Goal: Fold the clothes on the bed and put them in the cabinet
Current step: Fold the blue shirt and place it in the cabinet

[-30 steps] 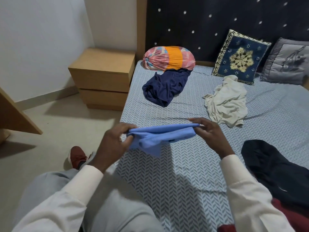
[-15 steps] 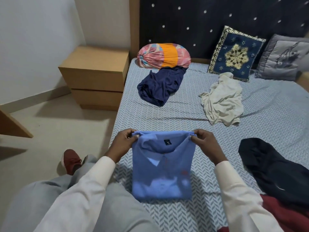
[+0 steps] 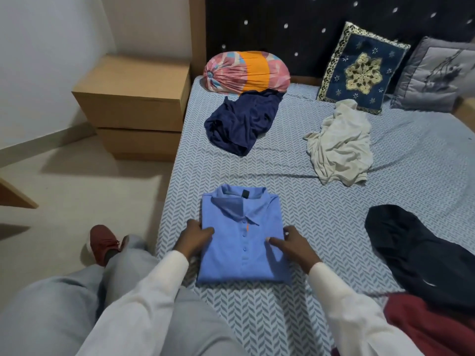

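Looking at a blue polo shirt (image 3: 244,242) folded into a neat rectangle, flat on the bed (image 3: 282,319), collar to the far side and button placket up. Pinching its left edge with the left hand (image 3: 196,236), thumb on top and fingers curled at the side. Pressing on its right half with the right hand (image 3: 290,244), fingers straight and spread, gripping nothing. Reads as a last smoothing of the fold, so calling this one garment folded.

Not stowed yet, though. No cabinet clearly in sight, only a bedside drawer unit (image 3: 133,98) by the head of the bed and a wooden edge (image 3: 15,196) at far left, impossible to identify.

Plenty to go. Counting a crumpled navy garment (image 3: 241,122) touching the striped bolster pillow (image 3: 246,71), a rumpled cream garment (image 3: 339,147) just below the embroidered cushion (image 3: 362,70), and a heaped black garment (image 3: 416,253) on the right, lying against a maroon garment (image 3: 431,327) in the near corner. Leaving all four unfolded and apart from the shirt.

Early going, by that count: one of five folded, none put away. Next, probably, lifting the shirt without spilling the fold, or parking it and starting on the rest.
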